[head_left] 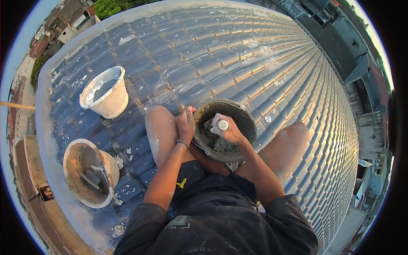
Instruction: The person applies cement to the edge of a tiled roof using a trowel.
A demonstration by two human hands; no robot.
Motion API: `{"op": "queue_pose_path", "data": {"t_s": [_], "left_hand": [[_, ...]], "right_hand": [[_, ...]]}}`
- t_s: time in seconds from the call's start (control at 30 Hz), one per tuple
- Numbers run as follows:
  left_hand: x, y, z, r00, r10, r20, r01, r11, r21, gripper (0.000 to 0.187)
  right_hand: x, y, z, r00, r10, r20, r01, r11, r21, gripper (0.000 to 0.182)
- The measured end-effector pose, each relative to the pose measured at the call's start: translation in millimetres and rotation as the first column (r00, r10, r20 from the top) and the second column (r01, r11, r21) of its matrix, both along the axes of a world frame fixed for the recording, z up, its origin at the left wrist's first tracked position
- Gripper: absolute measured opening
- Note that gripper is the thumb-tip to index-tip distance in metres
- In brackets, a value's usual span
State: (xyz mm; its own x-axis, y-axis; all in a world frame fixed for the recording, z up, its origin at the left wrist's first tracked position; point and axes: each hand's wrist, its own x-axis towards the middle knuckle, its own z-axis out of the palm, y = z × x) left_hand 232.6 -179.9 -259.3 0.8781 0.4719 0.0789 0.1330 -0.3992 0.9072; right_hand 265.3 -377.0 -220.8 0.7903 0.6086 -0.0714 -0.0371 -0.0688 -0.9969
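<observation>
A dark bucket (248, 114) with grey wet mix inside stands between my bent knees. My right hand (227, 129) is closed around the pale, round-ended handle (222, 125) of a tool over the mix; the tool's lower part is hidden in the bucket. At the bucket's left rim is my left hand (185, 124), its fingers wrapped on the edge and a bracelet on the wrist.
Dark glossy roof tiles (182, 63) slope around me, with white splashes and crumbs. To the left stand a white bucket (111, 102) and a dirty bucket (111, 170) holding a flat tool. A pale roof edge (46, 123) runs along the left, with buildings beyond.
</observation>
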Motion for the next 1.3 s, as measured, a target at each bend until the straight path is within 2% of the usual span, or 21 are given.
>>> {"op": "queue_pose_path", "data": {"t_s": [0.1,0.13,0.17,0.23,0.33,0.37,0.43,0.47,0.53,0.6,0.67,0.77,0.83,0.87,0.9,0.93,0.97,1.0,1.07,1.17,1.3], "left_hand": [[-3.7,0.7,-3.3,1.0,0.013,-0.014,-0.013,1.0,0.004,0.041],[-2.7,2.4,-2.7,1.0,0.022,-0.023,-0.022,1.0,-0.007,0.041],[-1.0,4.4,-3.2,1.0,0.02,-0.02,-0.02,1.0,-0.003,0.041],[-0.9,1.2,-5.1,0.999,0.016,0.028,-0.016,1.0,-0.025,0.043],[0.1,1.1,-3.3,1.0,0.016,-0.019,-0.016,1.0,0.001,0.045],[-1.0,2.0,-0.8,1.0,0.012,-0.023,-0.012,1.0,0.0,0.045],[-1.1,3.4,4.3,0.986,-0.021,-0.166,0.016,0.999,-0.036,0.047],[0.6,3.1,3.5,0.986,-0.021,-0.163,0.016,0.999,-0.037,0.047],[1.1,3.1,-7.6,0.999,-0.022,0.034,0.023,0.999,-0.033,0.048],[2.5,3.8,-10.8,0.999,-0.016,0.033,0.018,0.999,-0.041,0.049],[1.7,2.6,-10.3,0.999,-0.008,0.033,0.009,0.999,-0.051,0.05],[-4.1,1.5,-10.0,0.997,-0.02,-0.081,0.011,0.993,-0.115,0.049],[-5.8,-1.8,-18.4,0.972,0.009,0.235,-0.035,0.994,0.105,0.05],[-10.0,-2.2,-21.7,0.973,0.01,0.231,-0.036,0.994,0.107,0.05],[-14.9,-4.1,-19.9,0.992,0.04,0.12,-0.045,0.998,0.043,0.049],[-17.6,-6.4,-18.1,0.998,0.061,0.007,-0.061,0.998,-0.023,0.049],[-17.0,-7.7,-16.1,0.998,0.06,0.007,-0.059,0.998,-0.025,0.049],[-15.5,-7.6,-17.6,0.996,0.067,0.064,-0.067,0.998,-0.006,0.049],[-13.8,-5.1,-20.1,0.989,0.078,0.125,-0.08,0.997,0.017,0.049],[-18.6,-0.3,-22.5,0.993,0.078,0.088,-0.081,0.996,0.029,0.051],[-18.1,-2.3,-19.4,0.997,0.075,0.019,-0.074,0.997,-0.028,0.049]], "right_hand": [[-9.1,-2.9,12.8,0.998,0.054,0.042,-0.054,0.999,-0.004,0.019],[-14.8,-3.6,21.7,0.999,-0.036,-0.02,0.037,0.999,0.01,0.019],[-18.0,-5.8,30.0,0.999,-0.039,-0.018,0.039,0.999,0.014,0.019],[-23.6,-14.3,44.4,0.86,-0.473,-0.19,0.493,0.867,0.073,0.019],[-27.6,-13.0,57.2,0.576,-0.802,-0.161,0.817,0.556,0.154,0.019],[-26.6,-9.6,56.8,0.572,-0.804,-0.162,0.82,0.552,0.15,0.019],[-21.8,-0.6,56.7,0.407,-0.906,-0.112,0.904,0.382,0.192,0.019],[-15.8,7.1,54.7,0.355,-0.925,-0.134,0.925,0.328,0.191,0.021],[-1.0,17.5,46.8,0.358,-0.924,-0.135,0.923,0.327,0.203,0.022],[11.1,30.9,45.3,0.339,-0.935,-0.103,0.925,0.312,0.216,0.024],[18.0,37.2,30.0,0.352,-0.927,-0.127,0.917,0.314,0.247,0.023],[25.4,51.8,28.5,0.392,-0.904,-0.169,0.898,0.337,0.283,0.02],[30.1,58.6,13.1,0.482,-0.867,-0.125,0.847,0.425,0.318,0.019],[31.8,55.7,7.4,0.56,-0.809,-0.181,0.811,0.49,0.321,0.018],[34.8,53.1,9.7,0.561,-0.808,-0.182,0.811,0.491,0.319,0.018],[38.4,49.3,12.7,0.627,-0.754,-0.196,0.766,0.552,0.33,0.018],[40.5,46.3,15.7,0.688,-0.696,-0.207,0.717,0.607,0.342,0.017],[42.5,44.8,12.5,0.687,-0.697,-0.204,0.717,0.607,0.343,0.017],[46.7,45.8,5.6,0.826,-0.553,-0.11,0.556,0.77,0.313,0.017],[44.0,46.3,19.7,0.862,-0.468,-0.194,0.506,0.816,0.28,0.019],[41.2,46.1,17.4,0.92,-0.375,-0.115,0.391,0.863,0.32,0.019]]}}
